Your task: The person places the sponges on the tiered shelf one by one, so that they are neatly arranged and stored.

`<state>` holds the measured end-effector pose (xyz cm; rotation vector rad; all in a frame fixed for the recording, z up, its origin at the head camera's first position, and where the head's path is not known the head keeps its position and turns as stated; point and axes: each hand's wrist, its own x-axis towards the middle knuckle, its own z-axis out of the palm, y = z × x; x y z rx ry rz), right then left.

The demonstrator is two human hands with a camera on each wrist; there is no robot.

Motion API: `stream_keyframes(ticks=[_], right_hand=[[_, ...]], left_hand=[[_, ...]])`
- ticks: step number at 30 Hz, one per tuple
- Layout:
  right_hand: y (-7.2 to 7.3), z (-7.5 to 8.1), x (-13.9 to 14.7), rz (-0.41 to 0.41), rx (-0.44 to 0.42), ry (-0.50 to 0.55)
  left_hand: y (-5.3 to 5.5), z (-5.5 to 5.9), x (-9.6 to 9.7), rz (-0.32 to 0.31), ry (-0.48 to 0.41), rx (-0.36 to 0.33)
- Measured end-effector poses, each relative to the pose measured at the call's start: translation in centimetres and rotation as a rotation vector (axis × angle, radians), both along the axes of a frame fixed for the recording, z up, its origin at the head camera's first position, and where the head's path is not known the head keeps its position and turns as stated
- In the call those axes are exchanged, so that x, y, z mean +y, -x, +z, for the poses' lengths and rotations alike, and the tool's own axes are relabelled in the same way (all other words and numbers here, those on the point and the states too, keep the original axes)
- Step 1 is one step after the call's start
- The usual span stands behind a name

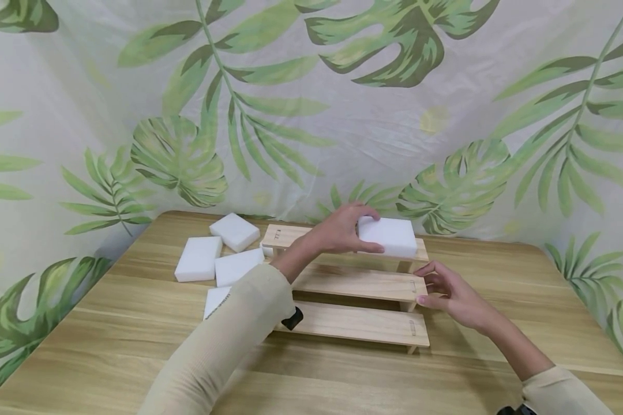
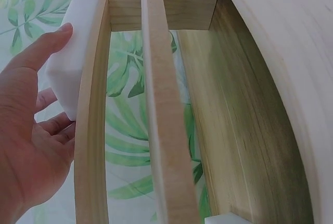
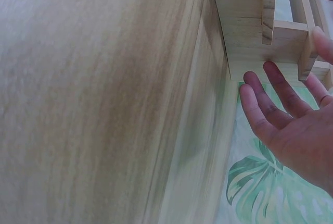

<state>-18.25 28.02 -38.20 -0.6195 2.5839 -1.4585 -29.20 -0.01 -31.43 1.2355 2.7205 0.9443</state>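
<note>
Left hand (image 1: 338, 231) grips white foam block (image 1: 389, 237) up top | right hand (image 1: 459, 298), loosely spread, pinches three-tier wooden stand (image 1: 353, 281) at mid-level!

The left hand (image 1: 341, 230) hides one end of its white block (image 1: 388, 236). The left sleeve (image 1: 223, 340) covers part of the middle shelf (image 1: 358, 280). Its marks (image 1: 413, 286) are too tiny to read. The right hand (image 3: 307, 136) runs off the right wrist view.

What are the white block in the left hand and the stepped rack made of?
White block: probably foam, perhaps sponge-like; it looks matte and even, but no pores show to settle it. Three-tier rack: apparently light wood with a plain, low-sheen finish; faint grain streaks run lengthwise.
</note>
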Motion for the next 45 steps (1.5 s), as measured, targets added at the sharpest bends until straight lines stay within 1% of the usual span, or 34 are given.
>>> stream_keyframes(ticks=[5, 12, 17, 20, 29, 34, 41, 45], right_hand=[[0.0, 0.0, 0.0, 0.0, -0.002, -0.001], [0.0, -0.1, 0.1, 0.005, -0.006, 0.007], [0.0, -0.3, 0.1, -0.001, 0.008, -0.004], [0.0, -0.3, 0.1, -0.003, 0.009, -0.004], [-0.2, -0.4, 0.1, 0.006, 0.003, -0.001], [-0.1, -0.5, 0.1, 0.013, 0.003, 0.011], [0.0, -0.5, 0.2, 0.014, 0.007, 0.017], [0.0, -0.4, 0.2, 0.01, 0.013, 0.013]], left_hand=[[-0.1, 0.0, -0.2, -0.007, -0.008, -0.006], [-0.4, 0.2, -0.8, -0.055, -0.089, -0.026], [-0.7, 0.2, -1.5, -0.063, -0.089, -0.004], [-1.1, 0.3, -2.1, -0.059, -0.093, -0.009], [-2.4, 0.6, -4.4, -0.045, -0.131, -0.012], [-3.0, 0.5, -6.1, -0.019, -0.14, -0.013], [-3.5, 0.3, -8.3, -0.049, -0.154, 0.075], [-4.0, 0.3, -9.7, -0.048, -0.166, 0.084]])
